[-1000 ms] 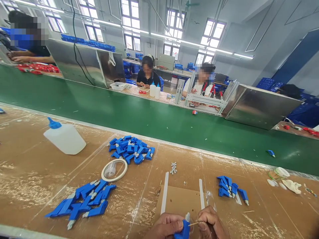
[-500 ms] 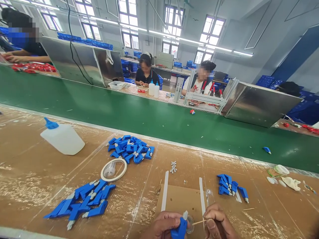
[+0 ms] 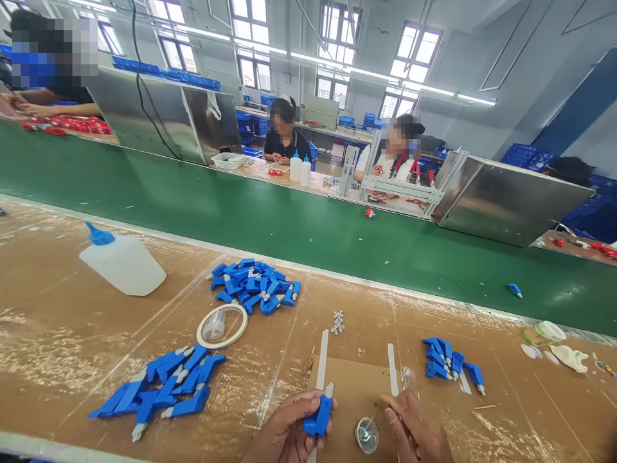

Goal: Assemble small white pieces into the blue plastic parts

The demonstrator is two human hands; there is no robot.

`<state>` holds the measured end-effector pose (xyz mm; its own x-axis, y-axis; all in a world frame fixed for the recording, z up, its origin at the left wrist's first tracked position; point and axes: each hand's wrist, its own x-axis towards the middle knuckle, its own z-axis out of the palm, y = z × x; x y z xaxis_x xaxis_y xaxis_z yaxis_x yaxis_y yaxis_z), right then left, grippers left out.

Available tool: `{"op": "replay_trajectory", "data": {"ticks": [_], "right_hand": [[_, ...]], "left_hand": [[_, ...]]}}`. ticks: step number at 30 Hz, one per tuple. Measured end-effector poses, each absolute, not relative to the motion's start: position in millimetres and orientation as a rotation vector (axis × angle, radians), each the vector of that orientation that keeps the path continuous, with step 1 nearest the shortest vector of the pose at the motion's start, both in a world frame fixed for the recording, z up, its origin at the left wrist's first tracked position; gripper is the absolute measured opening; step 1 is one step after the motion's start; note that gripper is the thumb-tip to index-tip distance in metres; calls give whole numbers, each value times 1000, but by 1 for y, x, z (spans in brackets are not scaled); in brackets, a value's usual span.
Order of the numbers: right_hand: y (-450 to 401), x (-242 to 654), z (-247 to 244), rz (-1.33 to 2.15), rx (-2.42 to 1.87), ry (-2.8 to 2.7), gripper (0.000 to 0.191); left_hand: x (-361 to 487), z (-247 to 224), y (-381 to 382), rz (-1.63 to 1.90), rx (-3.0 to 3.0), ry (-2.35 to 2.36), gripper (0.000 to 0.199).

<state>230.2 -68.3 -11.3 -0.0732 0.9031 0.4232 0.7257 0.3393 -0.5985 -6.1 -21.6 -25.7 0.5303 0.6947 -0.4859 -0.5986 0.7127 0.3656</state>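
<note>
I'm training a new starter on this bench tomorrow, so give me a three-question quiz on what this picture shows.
1. True or false: the left hand holds a blue plastic connector with a white tip.
2. Which lies nearest the right hand? A) white squeeze bottle with a blue cap B) small round metal dish C) ring of clear tape
3. Fill in: the belt beyond the brown cardboard-covered bench is coloured ____.

Key: 1 true; 2 B; 3 green.
</note>
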Motion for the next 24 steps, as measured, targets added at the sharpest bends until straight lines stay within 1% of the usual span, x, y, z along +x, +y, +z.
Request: {"op": "replay_trajectory", "data": {"ticks": [5,10,13,18,22,24], "right_hand": [[-12,235,4,406,-1687,-1977,26],[30,224,0,445,-1798,-2032,23],[36,218,-5,466,-1840,-2035,21],[43,212,-10,531,-1823,-1991,16],[42,213,4,664,-1745,-1902,14],[33,215,15,803,-1683,-1848,19]], "left_hand": [[-12,-35,-18,810,116,628,32],[-11,-50,-17,828,112,591,20],[-9,-54,-17,836,122,578,16],[-9,-50,-17,860,117,607,19],[-11,-41,-16,797,111,575,26],[-11,-39,-15,769,113,533,28]]}}
